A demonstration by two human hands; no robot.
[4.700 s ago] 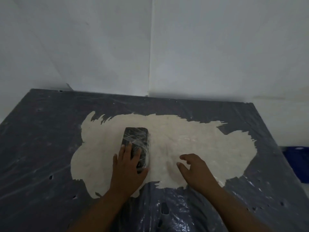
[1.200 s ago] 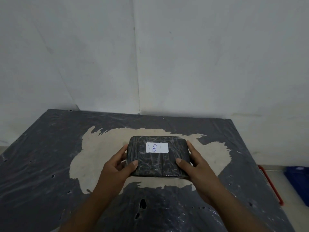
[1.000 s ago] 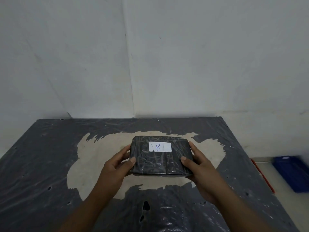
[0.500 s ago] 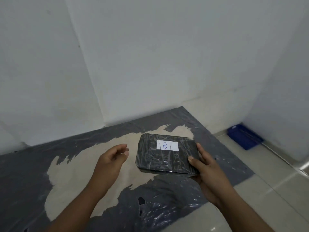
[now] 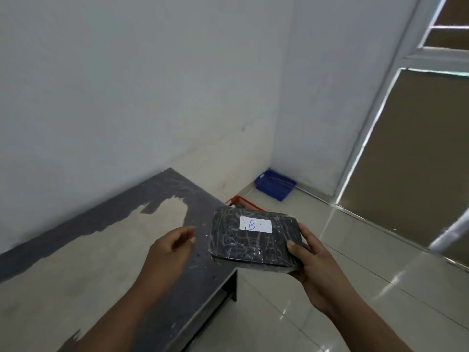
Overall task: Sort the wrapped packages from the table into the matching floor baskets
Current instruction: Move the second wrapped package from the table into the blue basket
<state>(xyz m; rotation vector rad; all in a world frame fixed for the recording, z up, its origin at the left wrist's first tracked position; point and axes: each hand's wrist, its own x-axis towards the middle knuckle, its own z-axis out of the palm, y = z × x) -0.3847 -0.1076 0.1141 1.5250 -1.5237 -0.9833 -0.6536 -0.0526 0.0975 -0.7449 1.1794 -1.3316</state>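
Right hand point(image 5: 308, 255) grip grasps black pkg point(image 5: 253, 241), thumb on top; left hand point(image 5: 170, 247) released, fingers curled. Red basket point(image 5: 242, 201) mostly hidden.

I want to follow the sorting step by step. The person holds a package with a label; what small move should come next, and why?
Probably carry the package toward the baskets on the floor. Only the right hand holds it; the left hand is open beside it. Its label reads "B1". A blue basket sits in the corner and a red basket past the table; which one matches is not visible.

Head cam; looks fwd/down, close over hands; faces room corner
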